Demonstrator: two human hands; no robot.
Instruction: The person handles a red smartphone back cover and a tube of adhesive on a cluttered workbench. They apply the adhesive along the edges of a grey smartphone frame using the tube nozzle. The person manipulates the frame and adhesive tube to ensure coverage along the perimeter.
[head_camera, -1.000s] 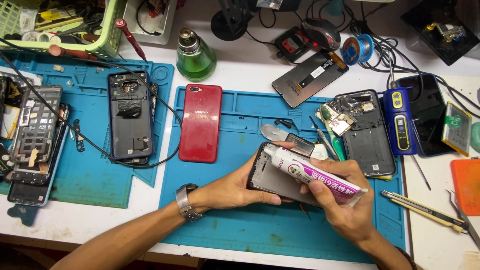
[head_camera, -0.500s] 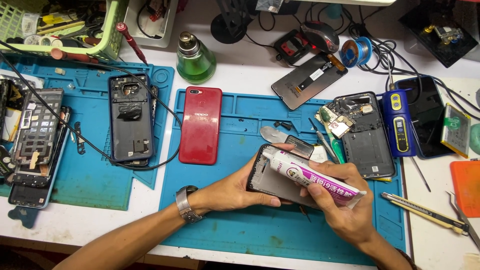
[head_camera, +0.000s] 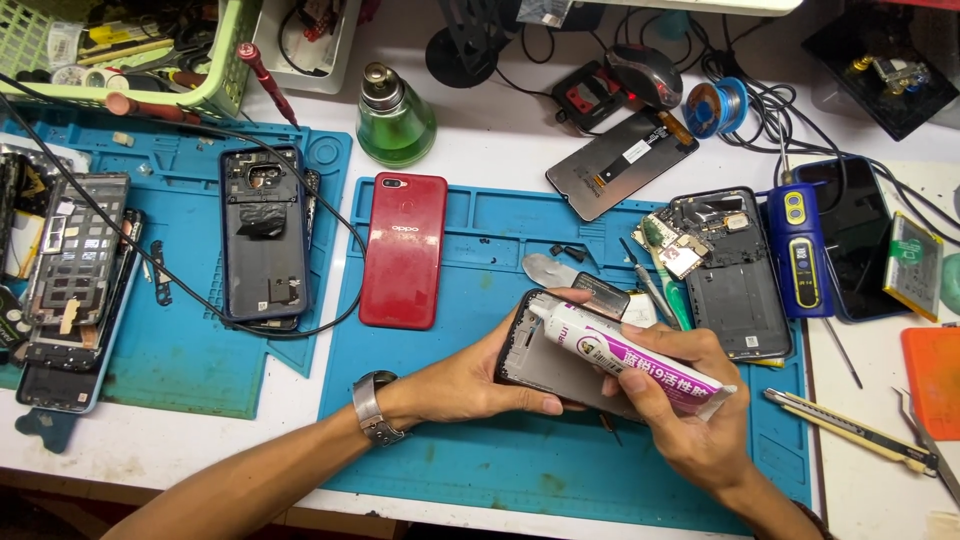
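My left hand (head_camera: 470, 385) grips a dark phone frame (head_camera: 560, 370) by its left edge, holding it just above the blue work mat (head_camera: 480, 470). My right hand (head_camera: 690, 410) holds a white and purple glue tube (head_camera: 625, 358), laid across the frame. The tube's nozzle points up-left, at the frame's top edge. A metal watch sits on my left wrist. A red phone back cover (head_camera: 404, 248) lies on the mat to the left of my hands.
An opened phone body (head_camera: 735, 272) and small tools lie right of the frame. Another opened phone (head_camera: 262, 238) and a stripped frame (head_camera: 75, 270) lie on the left mat. A green glass bottle (head_camera: 394, 118), a screen panel (head_camera: 620, 162), a utility knife (head_camera: 850, 430) and cables sit around.
The tube's nozzle has shifted slightly left along the frame's top edge. Both hands otherwise stay in place.
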